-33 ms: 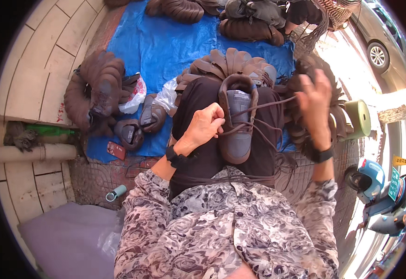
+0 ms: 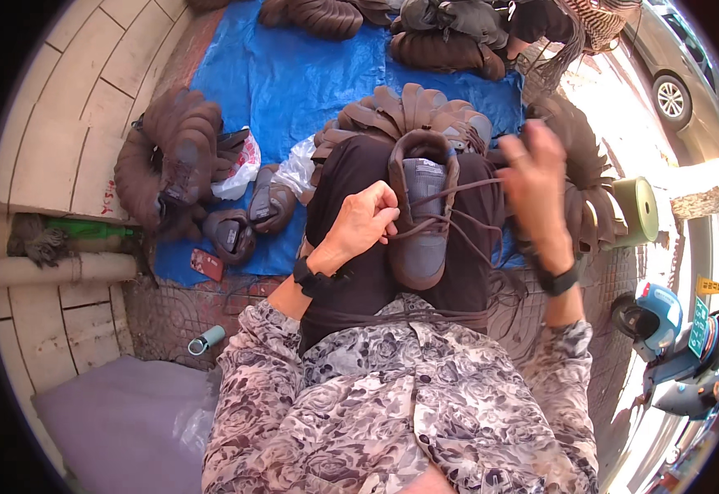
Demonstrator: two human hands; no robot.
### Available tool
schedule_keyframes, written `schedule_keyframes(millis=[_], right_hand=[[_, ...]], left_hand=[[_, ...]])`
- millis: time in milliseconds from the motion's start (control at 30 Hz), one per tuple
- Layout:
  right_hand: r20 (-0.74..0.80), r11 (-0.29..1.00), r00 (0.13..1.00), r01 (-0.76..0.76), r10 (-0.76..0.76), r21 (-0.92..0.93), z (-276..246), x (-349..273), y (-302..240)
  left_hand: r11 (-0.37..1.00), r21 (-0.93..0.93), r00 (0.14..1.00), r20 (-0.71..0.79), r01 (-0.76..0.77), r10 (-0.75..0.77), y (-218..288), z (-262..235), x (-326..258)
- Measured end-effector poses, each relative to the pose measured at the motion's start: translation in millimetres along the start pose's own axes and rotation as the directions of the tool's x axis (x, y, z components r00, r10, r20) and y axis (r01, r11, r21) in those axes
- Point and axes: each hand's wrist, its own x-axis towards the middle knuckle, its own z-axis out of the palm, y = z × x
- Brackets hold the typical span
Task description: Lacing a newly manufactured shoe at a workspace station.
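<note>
A dark grey and brown lace-up shoe (image 2: 421, 257) rests on my lap between my thighs, its toe toward me. Brown shoelaces (image 2: 473, 184) run through its lower eyelets, and loose lengths trail over my right thigh. At the shoe's left edge, my left hand (image 2: 362, 221) is closed in a pinch, with a lace running to its fingertips. My right hand (image 2: 538, 188), partly blurred, is raised to the right of the shoe. A lace is drawn out taut from the shoe to its fingers. More brown laces (image 2: 392, 318) lie across my lap.
Beyond my knees, a curved row of shoes (image 2: 401, 111) lies on a blue tarp (image 2: 294, 90). Shoe bundles stand left (image 2: 174, 152) and right (image 2: 578, 148). Two loose shoes, a red phone (image 2: 206, 264) and plastic bags lie left. A green roll (image 2: 635, 210) and a scooter (image 2: 664, 321) stand right.
My right hand has moved a little to the left, nearer the shoe, with the lace at its fingers. My left hand and the shoe have stayed in place.
</note>
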Motion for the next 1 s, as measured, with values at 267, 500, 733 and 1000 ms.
schedule_keyframes(millis=[267,500,733,1000], right_hand=[[0.035,0.943,0.983,0.163,-0.181,0.289,31,1,-43],[0.157,0.942,0.980,0.063,-0.121,0.330,8,-2,-8],[0.261,0.849,0.905,0.172,-0.336,0.499,25,2,-14],[0.213,0.852,0.932,0.154,-0.293,0.501,34,-13,-11]], left_hand=[[0.988,0.111,0.988,-0.102,-0.106,0.117,1,-4,-4],[0.511,0.587,0.636,0.007,-0.628,0.772,19,16,7],[0.303,0.776,0.601,0.119,-0.553,0.791,15,46,33],[0.336,0.719,0.642,0.196,-0.608,0.742,8,46,39]])
